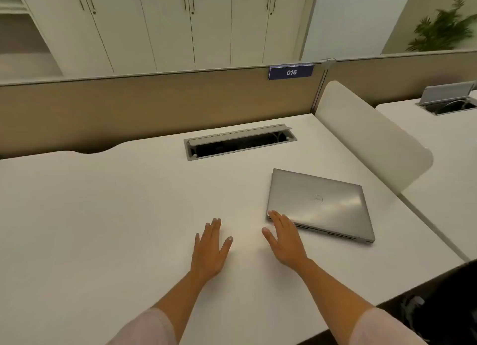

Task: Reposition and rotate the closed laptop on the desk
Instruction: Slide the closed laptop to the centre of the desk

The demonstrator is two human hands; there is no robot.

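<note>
Grey metal closed laptop point(321, 205) toward desk's point(116, 215) right edge, skewed. Rigid, smooth, moderately heavy: probably slides easily; best gripped at opposite edges. Right hand point(284, 238) flat, fingertips touching near-left corner; left hand point(210, 249) flat, empty.

bg: white cabinets point(154, 21) | tan partition point(129, 107) — sign "016" point(291, 72) | plant point(444, 27) far rt

Laptop point(320, 202): plain silver-grey lid, faint round logo in the middle, dark vent slots on the near edge. Desk point(103, 215): plain white. Cable tray point(240, 142): grey frame, black inside. Partition point(154, 99): tan. Side divider point(371, 138): white. Tag point(291, 72): dark blue, white "016". Cabinets point(167, 21): cream. Plant point(444, 27): green. Sleeves point(152, 329): pale pink.
</note>
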